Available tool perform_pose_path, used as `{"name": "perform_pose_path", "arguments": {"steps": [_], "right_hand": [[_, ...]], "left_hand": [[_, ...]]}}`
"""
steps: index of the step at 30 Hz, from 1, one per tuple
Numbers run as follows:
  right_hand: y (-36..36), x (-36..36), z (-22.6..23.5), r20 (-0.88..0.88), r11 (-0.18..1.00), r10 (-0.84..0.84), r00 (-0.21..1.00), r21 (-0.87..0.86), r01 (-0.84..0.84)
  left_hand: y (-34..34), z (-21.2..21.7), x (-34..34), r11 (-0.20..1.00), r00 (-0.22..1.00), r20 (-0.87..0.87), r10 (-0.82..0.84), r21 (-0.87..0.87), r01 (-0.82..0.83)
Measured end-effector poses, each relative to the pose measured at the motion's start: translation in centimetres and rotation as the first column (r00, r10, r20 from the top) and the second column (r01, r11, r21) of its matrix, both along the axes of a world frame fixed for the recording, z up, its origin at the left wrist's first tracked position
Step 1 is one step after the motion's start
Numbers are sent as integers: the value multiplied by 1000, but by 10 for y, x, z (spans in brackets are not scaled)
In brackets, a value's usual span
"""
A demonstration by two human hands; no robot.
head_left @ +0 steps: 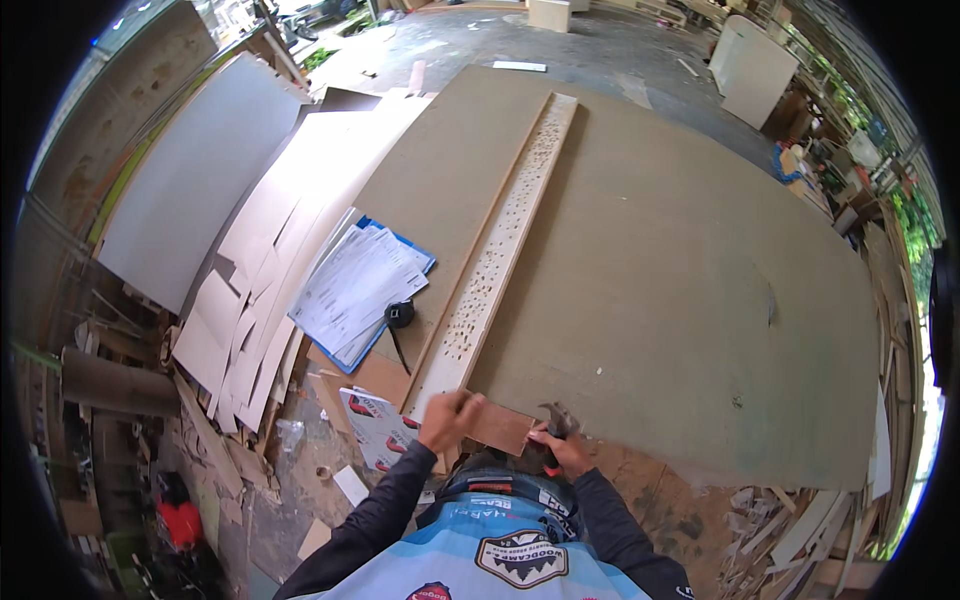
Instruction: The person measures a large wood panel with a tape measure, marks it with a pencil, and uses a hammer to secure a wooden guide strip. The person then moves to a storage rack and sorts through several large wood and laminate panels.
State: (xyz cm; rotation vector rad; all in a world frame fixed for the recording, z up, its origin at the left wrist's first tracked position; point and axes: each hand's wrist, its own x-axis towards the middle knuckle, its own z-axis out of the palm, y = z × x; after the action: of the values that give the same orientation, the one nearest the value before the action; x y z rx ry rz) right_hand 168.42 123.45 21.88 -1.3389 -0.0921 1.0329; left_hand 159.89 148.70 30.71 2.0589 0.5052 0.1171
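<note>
A long, narrow wooden panel (490, 270) with raised edges lies lengthwise on the big table, its pale face dotted with many small brown marks or bits. My left hand (450, 421) is closed at the panel's near end; what its fingers grip, if anything, is hidden. Beside it, a small flat brown board (501, 428) reaches across to my right hand. In my right hand (568, 453) is a claw hammer (561, 418), its head pointing up and away from me. The fingertips of that hand meet the brown board's right end.
Left of the panel, papers on a blue clipboard (365, 285) lie near a black tape measure (399, 314). White sheets (265, 240) are piled beyond the left side of the table (680, 280). Wood offcuts (800, 525) clutter the floor at right; a printed white box (375, 430) sits near my left arm.
</note>
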Motion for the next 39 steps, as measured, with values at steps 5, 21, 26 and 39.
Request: {"name": "perform_pose_path", "arguments": {"steps": [5,21,26,39], "right_hand": [[-6,-11,6,275,958,237,932,-223,-179],[17,-32,-35,161,987,-27,987,-151,51],[23,-27,-23,311,988,44,949,-151,4],[15,-28,-45,147,996,7,989,-93,7]], "left_hand": [[129,-68,17,667,884,244,398,584,-462],[283,-52,56,703,943,114,313,640,-311],[306,-81,47,716,944,-155,293,689,-109],[308,-27,38,994,978,188,86,50,-97]]}}
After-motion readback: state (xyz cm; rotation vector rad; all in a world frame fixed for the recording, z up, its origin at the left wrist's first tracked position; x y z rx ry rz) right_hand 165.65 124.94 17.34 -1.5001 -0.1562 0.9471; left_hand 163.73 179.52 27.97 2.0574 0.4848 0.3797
